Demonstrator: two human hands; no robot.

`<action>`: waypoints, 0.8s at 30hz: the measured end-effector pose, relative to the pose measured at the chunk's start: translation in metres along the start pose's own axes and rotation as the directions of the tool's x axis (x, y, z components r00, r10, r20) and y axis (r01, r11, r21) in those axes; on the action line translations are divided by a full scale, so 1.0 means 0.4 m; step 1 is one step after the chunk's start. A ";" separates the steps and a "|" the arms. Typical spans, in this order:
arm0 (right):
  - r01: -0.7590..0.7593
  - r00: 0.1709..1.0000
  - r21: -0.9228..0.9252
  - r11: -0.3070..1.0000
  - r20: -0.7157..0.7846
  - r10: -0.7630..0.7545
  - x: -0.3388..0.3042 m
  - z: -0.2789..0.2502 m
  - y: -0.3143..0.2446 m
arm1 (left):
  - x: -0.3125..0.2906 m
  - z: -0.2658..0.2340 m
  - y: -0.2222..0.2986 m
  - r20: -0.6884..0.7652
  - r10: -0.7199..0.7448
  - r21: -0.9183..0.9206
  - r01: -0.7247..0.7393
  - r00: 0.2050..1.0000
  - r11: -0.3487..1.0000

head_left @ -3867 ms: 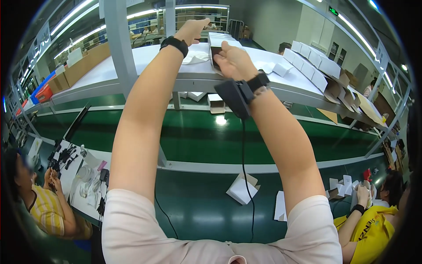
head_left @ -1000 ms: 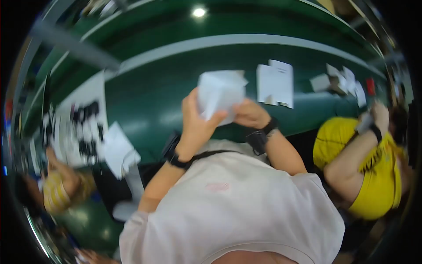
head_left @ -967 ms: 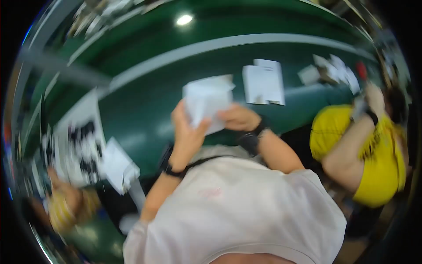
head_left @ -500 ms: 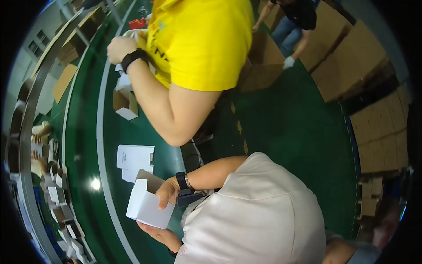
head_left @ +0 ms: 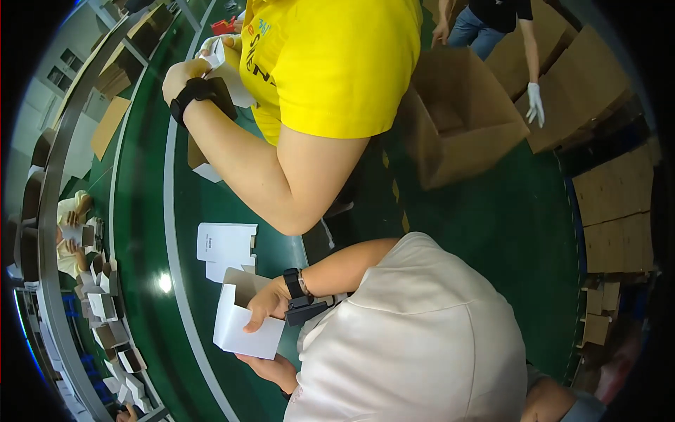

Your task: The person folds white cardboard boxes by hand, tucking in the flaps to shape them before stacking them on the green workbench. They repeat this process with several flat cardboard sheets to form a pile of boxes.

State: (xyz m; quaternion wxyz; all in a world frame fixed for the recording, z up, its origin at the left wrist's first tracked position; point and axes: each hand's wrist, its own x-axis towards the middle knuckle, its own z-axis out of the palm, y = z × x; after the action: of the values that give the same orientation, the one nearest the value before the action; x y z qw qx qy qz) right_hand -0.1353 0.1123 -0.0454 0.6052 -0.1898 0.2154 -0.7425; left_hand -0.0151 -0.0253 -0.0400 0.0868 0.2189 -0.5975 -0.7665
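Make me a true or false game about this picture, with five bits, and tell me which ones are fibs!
1. The left hand and right hand are both on a white box. True.
2. That box is closed all around. False: it is open at one end.
3. The nearest co-worker wears a blue shirt. False: the shirt is yellow.
4. Someone near the top right has a white glove on. True.
5. The flat white card is inside a big carton. False: the card lies on a green surface, next to the white box.
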 end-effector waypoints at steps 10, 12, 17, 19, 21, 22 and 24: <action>0.099 0.993 0.034 0.994 -0.066 -0.097 0.046 -0.087 0.053 | 0.023 -0.022 -0.051 0.046 0.086 0.270 -0.095 0.995 0.958; 0.112 0.992 0.061 0.992 -0.067 -0.108 0.032 -0.097 0.046 | 0.027 -0.012 -0.053 0.049 0.080 0.310 -0.092 0.996 0.946; 0.048 0.986 -0.028 0.998 -0.159 -0.052 0.069 -0.096 0.051 | 0.020 -0.013 -0.052 -0.031 -0.112 -0.081 0.109 0.993 0.991; 0.010 0.979 -0.066 0.998 -0.205 -0.024 0.111 -0.102 0.071 | 0.020 -0.070 -0.076 -0.036 -0.123 -0.203 0.113 0.992 0.973; 0.010 0.957 -0.143 0.990 -0.287 -0.051 0.122 -0.105 0.081 | 0.017 -0.040 -0.062 -0.077 -0.070 -0.049 0.066 0.995 0.997; 0.010 0.971 -0.164 0.986 -0.233 -0.048 0.126 -0.101 0.083 | 0.029 -0.042 -0.061 -0.154 -0.134 -0.071 0.125 0.979 0.990; -0.005 0.979 -0.398 0.917 -0.188 -0.076 0.169 -0.105 0.099 | 0.055 -0.098 -0.131 -0.122 0.008 -0.055 -0.015 0.992 0.998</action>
State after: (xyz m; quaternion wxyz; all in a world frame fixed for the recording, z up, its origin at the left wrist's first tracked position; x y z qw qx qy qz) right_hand -0.1391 0.0428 -0.1007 0.5161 -0.2369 0.4173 -0.7095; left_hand -0.0109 -0.0543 -0.1025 0.1336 0.2593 -0.5707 -0.7676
